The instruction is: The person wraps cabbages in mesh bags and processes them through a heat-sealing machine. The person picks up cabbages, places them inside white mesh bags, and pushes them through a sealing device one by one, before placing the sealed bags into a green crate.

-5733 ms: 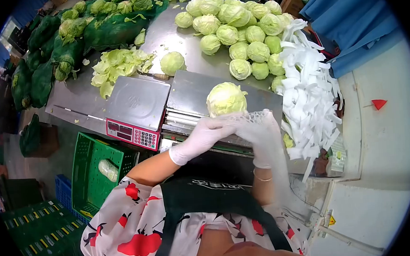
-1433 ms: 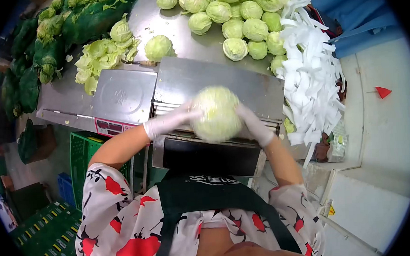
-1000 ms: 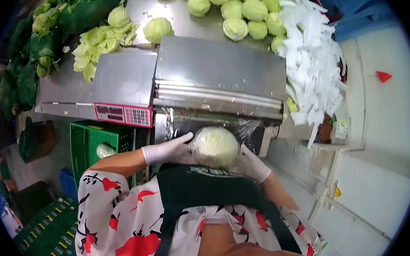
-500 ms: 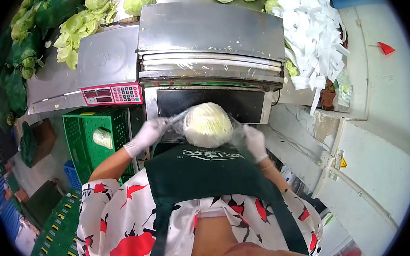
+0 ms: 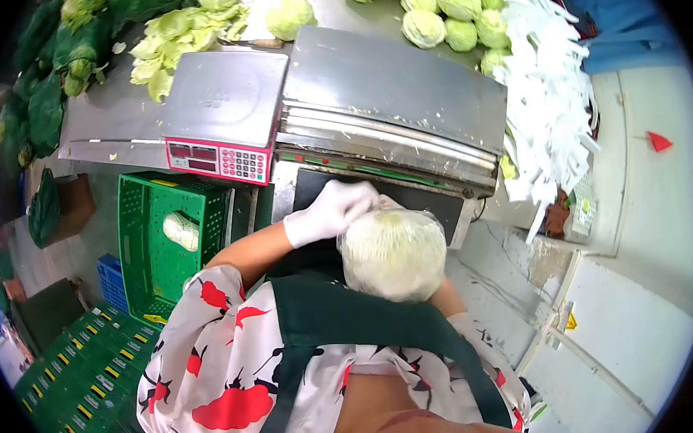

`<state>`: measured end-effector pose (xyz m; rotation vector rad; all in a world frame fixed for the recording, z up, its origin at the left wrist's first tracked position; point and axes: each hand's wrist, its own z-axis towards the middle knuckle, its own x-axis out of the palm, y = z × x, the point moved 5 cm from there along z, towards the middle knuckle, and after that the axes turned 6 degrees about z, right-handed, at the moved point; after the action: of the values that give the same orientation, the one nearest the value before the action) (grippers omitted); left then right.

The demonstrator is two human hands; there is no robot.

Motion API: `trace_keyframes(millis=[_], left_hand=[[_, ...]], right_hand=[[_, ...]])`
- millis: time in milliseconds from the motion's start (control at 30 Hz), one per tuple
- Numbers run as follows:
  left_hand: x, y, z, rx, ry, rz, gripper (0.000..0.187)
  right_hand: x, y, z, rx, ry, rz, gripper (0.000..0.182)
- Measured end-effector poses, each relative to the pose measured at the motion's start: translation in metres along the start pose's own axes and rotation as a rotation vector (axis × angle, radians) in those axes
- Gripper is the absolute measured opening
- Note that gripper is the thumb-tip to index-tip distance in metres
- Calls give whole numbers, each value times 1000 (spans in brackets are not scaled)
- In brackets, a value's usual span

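A pale cabbage point(image 5: 394, 255) in clear plastic film is held up close to the dark green apron point(image 5: 352, 305). My left hand point(image 5: 332, 212), in a white glove, has its fingers bent together on the film at the cabbage's upper left side. Most of my right hand point(image 5: 388, 203) is hidden behind the cabbage; a few gloved fingertips show above it, and the forearm passes under its right side. Beyond the hands lies the dark plate point(image 5: 310, 187) of the metal wrapping machine point(image 5: 394, 86).
A scale point(image 5: 217, 105) with a red keypad stands left of the machine. Below it, a green crate point(image 5: 147, 260) contains one wrapped cabbage point(image 5: 181, 230). Loose cabbages point(image 5: 459, 2) and a heap of white strips point(image 5: 550, 101) lie at the back right; leaves point(image 5: 173, 44) lie back left.
The wrapped cabbage has come up and right, nearer to me, and has turned. My hands, earlier apart and stretching film at both sides, have come together at its far side.
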<state>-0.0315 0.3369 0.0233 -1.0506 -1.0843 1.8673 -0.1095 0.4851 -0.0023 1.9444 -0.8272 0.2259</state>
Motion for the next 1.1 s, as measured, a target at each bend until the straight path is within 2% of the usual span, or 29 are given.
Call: trace_keyframes(millis=[33, 100, 167, 200, 233, 300, 367, 400, 467, 533, 567, 633, 700, 733, 767, 800, 867, 900, 967, 1033, 1067, 1100], left_hand=[[-8, -3, 17, -179, -150, -266, 13], [-13, -12, 38, -520, -214, -476, 12], [-15, -6, 44, -568, -237, -528, 18], [-16, -8, 43, -355, -126, -567, 35], [-18, -22, 41, -189, 24, -599, 46], [-20, -46, 9, -574, 202, -1409, 51], [-26, -11, -32, -872, -7, -1497, 50], [-29, 8, -54, -1022, -105, -1537, 50], [-65, 24, -85, -675, -358, -1098, 50], [-101, 50, -129, -485, -612, -947, 49], [-119, 77, -164, -459, -766, -1032, 48], [-155, 160, -283, -499, -939, -1122, 53], [-210, 113, -306, -449, -1085, -1277, 57], [-233, 96, -327, -536, -1255, -1169, 60], [-253, 119, -376, -548, -1270, -1077, 59], [-264, 105, -388, -592, -1249, -978, 61], [-282, 99, -415, -755, -1222, -1084, 67], [-296, 105, -424, -829, -1079, -1040, 65], [-358, 117, -424, -1146, -1202, -173, 59], [-421, 132, -361, -954, -1250, 286, 52], [-438, 125, -293, -898, -1192, 269, 49], [-458, 150, -245, -761, -1132, 108, 47]], right_hand=[[6, 12, 10, 29, 50, 5, 30], [17, 33, 26, 50, 91, -50, 33], [17, 52, 42, -21, 1, -295, 36], [16, 61, 48, -76, -80, -465, 37], [13, 75, 46, -213, -259, -759, 36], [29, 106, 32, -824, -563, -1160, 36], [39, 122, 34, -928, -703, -1039, 39], [38, 126, 42, -915, -661, -997, 38], [41, 137, 58, -809, -593, -899, 35], [39, 148, 76, -771, -480, -862, 32], [38, 153, 84, -757, -430, -812, 30], [31, 161, 101, -746, -409, -828, 28], [27, 166, 114, -740, -402, -852, 27], [26, 169, 119, -740, -401, -870, 26], [24, 172, 125, -739, -400, -887, 25], [21, 174, 132, -728, -414, -903, 24], [21, 183, 143, -732, -444, -964, 24], [21, 188, 149, -730, -459, -996, 24], [12, 196, 167, -773, -466, -963, 23], [3, 203, 188, -812, -486, -1018, 23], [1, 207, 200, -834, -510, -1086, 22], [-2, 210, 212, -854, -537, -1154, 22]])
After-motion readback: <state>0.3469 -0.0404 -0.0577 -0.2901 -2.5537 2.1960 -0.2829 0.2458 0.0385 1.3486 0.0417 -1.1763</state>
